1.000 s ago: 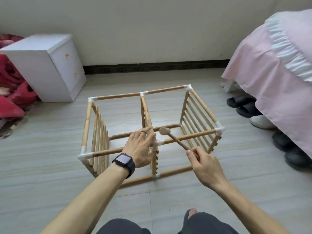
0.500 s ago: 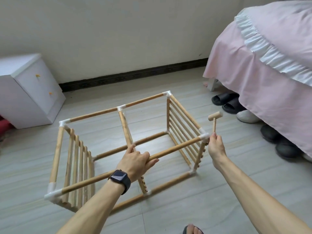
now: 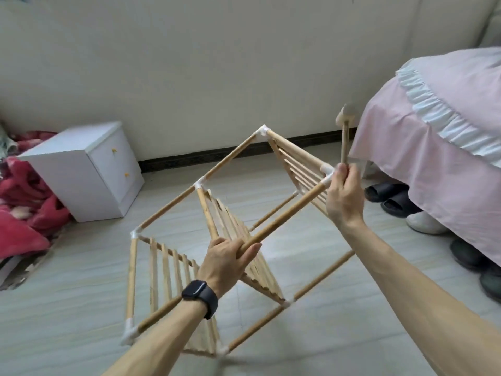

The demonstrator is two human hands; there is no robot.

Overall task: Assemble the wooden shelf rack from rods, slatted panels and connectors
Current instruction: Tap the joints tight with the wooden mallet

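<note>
The wooden shelf rack (image 3: pixel 227 158), made of rods, three slatted panels and white connectors, is tilted up at its right end over the floor. My left hand (image 3: pixel 226 263), with a black watch on its wrist, grips the near top rod (image 3: pixel 287 214) at its middle. My right hand (image 3: pixel 344 196) holds a small wooden mallet (image 3: pixel 344 137) upright by its handle, right beside the rack's near right corner connector (image 3: pixel 326 169). Whether that hand also grips the corner is unclear. The middle slatted panel (image 3: pixel 244 240) hangs below my left hand.
A white two-drawer cabinet (image 3: pixel 86 169) stands at the left by the wall, with red bedding (image 3: pixel 24 213) beside it. A bed with a pink cover (image 3: pixel 433 147) fills the right, and several shoes (image 3: pixel 393 196) lie under its edge. Pale floorboards surround the rack.
The rack has been lifted and tipped, its right end rising. My right hand with the mallet moved from the middle rod to the right corner and went up with it. My left hand kept its grip.
</note>
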